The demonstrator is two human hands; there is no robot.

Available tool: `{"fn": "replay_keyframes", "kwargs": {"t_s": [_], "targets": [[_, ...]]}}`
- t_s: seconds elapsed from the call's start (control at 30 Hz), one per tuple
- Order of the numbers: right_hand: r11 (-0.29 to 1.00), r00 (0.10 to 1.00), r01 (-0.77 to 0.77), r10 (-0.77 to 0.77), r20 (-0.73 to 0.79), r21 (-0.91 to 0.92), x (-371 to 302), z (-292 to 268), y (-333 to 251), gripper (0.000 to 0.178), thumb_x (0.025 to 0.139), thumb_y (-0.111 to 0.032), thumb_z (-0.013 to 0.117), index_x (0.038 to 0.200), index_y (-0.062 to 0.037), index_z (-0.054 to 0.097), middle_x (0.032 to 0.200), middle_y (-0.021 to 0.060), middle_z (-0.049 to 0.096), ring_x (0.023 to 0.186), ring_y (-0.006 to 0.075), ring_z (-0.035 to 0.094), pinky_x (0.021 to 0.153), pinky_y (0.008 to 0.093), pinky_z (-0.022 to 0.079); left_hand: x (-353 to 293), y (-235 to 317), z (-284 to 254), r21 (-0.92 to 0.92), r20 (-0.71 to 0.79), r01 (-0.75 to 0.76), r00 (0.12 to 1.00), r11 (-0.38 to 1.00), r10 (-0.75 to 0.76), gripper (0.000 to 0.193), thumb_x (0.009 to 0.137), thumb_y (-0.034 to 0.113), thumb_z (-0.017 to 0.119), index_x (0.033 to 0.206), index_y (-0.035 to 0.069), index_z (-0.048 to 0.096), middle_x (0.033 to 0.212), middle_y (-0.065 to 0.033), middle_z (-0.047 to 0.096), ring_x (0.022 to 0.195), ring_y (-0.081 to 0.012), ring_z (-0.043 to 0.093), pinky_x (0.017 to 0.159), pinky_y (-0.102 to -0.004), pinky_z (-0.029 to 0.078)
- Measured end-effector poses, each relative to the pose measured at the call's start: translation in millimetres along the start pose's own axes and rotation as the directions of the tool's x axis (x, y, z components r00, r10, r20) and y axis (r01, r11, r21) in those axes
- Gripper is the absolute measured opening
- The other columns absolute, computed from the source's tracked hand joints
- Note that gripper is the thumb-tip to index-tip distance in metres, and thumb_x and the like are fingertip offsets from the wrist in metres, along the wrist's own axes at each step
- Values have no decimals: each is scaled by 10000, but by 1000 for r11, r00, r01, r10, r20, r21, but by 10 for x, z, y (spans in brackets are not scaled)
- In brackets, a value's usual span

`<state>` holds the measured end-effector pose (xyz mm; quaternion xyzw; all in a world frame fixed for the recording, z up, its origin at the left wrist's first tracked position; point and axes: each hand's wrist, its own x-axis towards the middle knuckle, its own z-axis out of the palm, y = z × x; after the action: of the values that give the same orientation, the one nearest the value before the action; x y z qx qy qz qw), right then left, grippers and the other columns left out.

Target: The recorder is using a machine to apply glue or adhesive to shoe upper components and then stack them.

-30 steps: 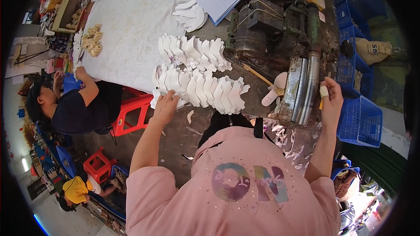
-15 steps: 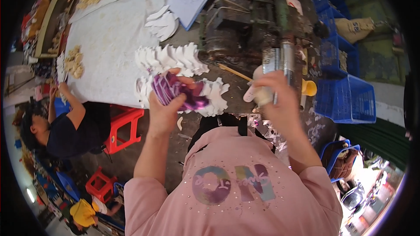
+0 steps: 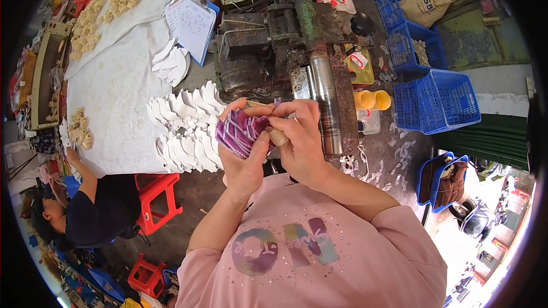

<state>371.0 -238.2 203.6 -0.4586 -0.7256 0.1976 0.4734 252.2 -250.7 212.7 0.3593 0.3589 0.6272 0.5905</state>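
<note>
My left hand (image 3: pixel 242 172) is closed round a bundle of shiny purple strips with pale edges (image 3: pixel 237 137), held just off the table's front edge. Against that bundle comes my right hand (image 3: pixel 305 145), its fingers bent and touching its right side. Tucked in the right hand is a small beige, roundish piece (image 3: pixel 278 138); its exact kind cannot be made out. To the left of the bundle, two rows of white curved pieces (image 3: pixel 185 105) stand close together on the table. Part of a thin wooden stick (image 3: pixel 258 103) shows behind my fingers.
A greasy machine (image 3: pixel 251 51) with a metal cylinder (image 3: pixel 325 100) stands ahead. Left lies a white cloth (image 3: pixel 108 108) with beige pieces; a clipboard (image 3: pixel 191 28) is beyond. Blue crates (image 3: pixel 448 100) and yellow cups (image 3: pixel 381 100) are right. A person sits left near a red stool (image 3: pixel 157 199).
My right hand has come left from beside the metal cylinder to meet the purple bundle. The left hand still holds the bundle. The whole view has shifted, showing more of the right side.
</note>
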Motion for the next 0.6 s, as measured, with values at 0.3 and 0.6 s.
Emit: {"fn": "replay_keyframes", "kwargs": {"t_s": [0.3,0.6], "targets": [[989,999,-35,33,14,142,46,-76,81,194,733,-44,647,899,-85,556,984,67,514,936,276,430,796,398,335,27,-25,121,133,2,-83,997,988,83,557,807,-115,493,1305,10,277,1107,-143,534,1015,-176,520,900,-305,420],[823,964,-227,264,1,520,65,-631,280,148,815,54,551,921,-43,514,960,89,549,822,170,545,732,280,450,246,-65,-34,2,-139,18,990,1000,-17,544,778,-106,490,1278,39,332,906,-62,483,856,-172,501,867,-340,404]]}}
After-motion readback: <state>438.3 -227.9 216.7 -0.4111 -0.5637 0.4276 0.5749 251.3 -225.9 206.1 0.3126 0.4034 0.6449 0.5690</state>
